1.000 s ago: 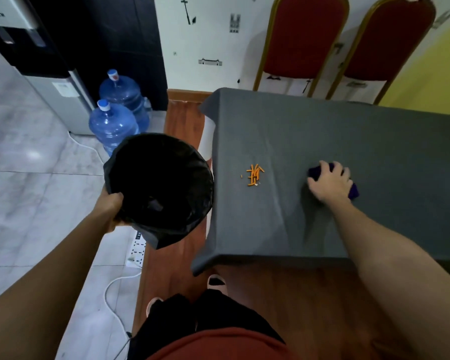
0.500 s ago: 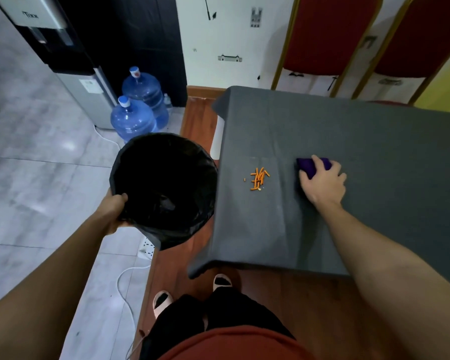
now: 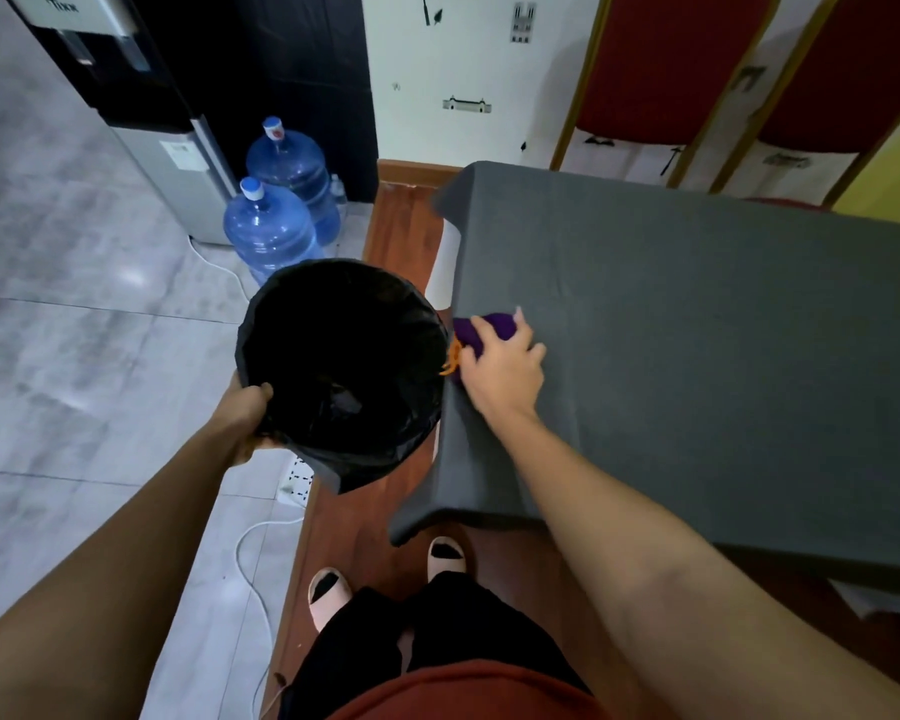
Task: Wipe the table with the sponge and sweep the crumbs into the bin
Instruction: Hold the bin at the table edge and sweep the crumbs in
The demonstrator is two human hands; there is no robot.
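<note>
**Crumbs at the bench edge, bin waiting below**

At far left, two blue water bottles [image 3: 271,236] stand on the tiled floor, well apart from the work. The left hand [image 3: 248,413] grips the bin [image 3: 261,324] with its fingers closed around the rim, at about seven o'clock on the round mouth. It holds the black-lined opening up against the left edge of the bench [image 3: 697,356]. The bin's three o'clock side meets the hanging cloth, with the rim seemingly just below the bench top.

The orange crumbs [image 3: 453,358] sit at that meeting point, on the very lip of the bench and touching or nearly touching the rim. The purple sponge [image 3: 481,330] lies just beside them at their three o'clock. The right hand [image 3: 505,371] is curled over the sponge and presses it flat on the cloth.

From the right hand the crumbs lie at nine o'clock, and the bin's mouth is straight beyond them. A short push toward nine o'clock looks like all that is needed to tip them in. The sponge's long axis seems to run across that line. Crumbs may slip between rim and cloth.
</note>
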